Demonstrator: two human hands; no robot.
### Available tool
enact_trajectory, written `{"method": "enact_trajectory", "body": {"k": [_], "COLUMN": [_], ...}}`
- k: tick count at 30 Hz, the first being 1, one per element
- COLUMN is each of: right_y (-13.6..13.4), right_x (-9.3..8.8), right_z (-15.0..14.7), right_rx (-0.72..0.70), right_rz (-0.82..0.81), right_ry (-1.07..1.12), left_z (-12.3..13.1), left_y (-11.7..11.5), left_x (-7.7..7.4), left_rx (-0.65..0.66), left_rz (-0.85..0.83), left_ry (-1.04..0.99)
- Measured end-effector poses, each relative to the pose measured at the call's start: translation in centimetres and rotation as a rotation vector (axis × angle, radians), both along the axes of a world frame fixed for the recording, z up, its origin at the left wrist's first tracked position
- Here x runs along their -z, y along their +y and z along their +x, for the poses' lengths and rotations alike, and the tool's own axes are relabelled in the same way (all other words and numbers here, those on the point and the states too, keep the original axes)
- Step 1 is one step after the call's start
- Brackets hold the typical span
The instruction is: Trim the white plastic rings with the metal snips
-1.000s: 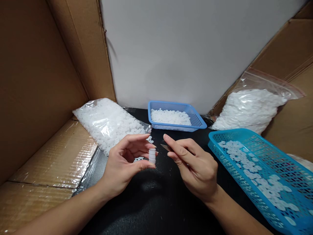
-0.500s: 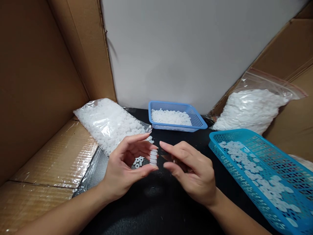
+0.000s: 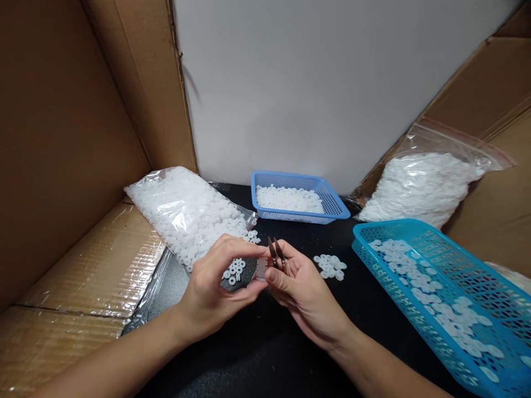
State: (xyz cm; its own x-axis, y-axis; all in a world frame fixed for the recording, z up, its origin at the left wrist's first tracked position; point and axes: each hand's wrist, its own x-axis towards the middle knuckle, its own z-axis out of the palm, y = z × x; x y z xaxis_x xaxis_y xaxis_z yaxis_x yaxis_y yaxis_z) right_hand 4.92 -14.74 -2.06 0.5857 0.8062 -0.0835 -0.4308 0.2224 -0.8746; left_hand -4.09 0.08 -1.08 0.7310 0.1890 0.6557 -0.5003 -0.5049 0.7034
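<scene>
Between the thumb and fingertips of my left hand [image 3: 209, 279] is a short stack of white plastic rings [image 3: 261, 269], its layers one above another. My right hand [image 3: 305, 293] is closed around what look like dark metal tweezers [image 3: 275, 250], whose two pointed tips face up and stand slightly apart. The right thumb and tweezers are right beside the stack; whether they touch it I cannot tell. Behind my left fingers lie several loose small white rings [image 3: 235, 269], partly covered by the hand. Several flat white discs [image 3: 331, 265] lie on the black table [image 3: 265, 348] beyond my right hand.
A clear bag of small white parts [image 3: 182, 204] leans at the left. A blue basket [image 3: 298, 216] of white pieces stands at the back. To the right are a teal basket [image 3: 409, 309] with white discs and another filled bag [image 3: 418, 188]. Cardboard walls [image 3: 136, 83] flank the table.
My right hand has moved left to the stack, and the tweezers have turned from pointing left to pointing up. The discs on the table have come into view. My left hand's fingers have drawn closer together.
</scene>
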Motion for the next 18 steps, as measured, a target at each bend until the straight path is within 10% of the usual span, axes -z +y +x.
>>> {"method": "enact_trajectory", "body": {"k": [12,18], "right_y": [0.0,-1.0], "right_x": [0.0,-0.3], "right_z": [0.1,1.4], "right_rx": [-0.092,0.224], "right_rz": [0.019,0.001], "right_ry": [0.022,-0.533], "left_z": [0.0,0.2], "left_y": [-0.3,0.1], "left_x": [0.4,0.1], "left_rx": [0.148,0.184], "left_rz": [-0.306,-0.411], "left_ry": [0.093,0.078]}}
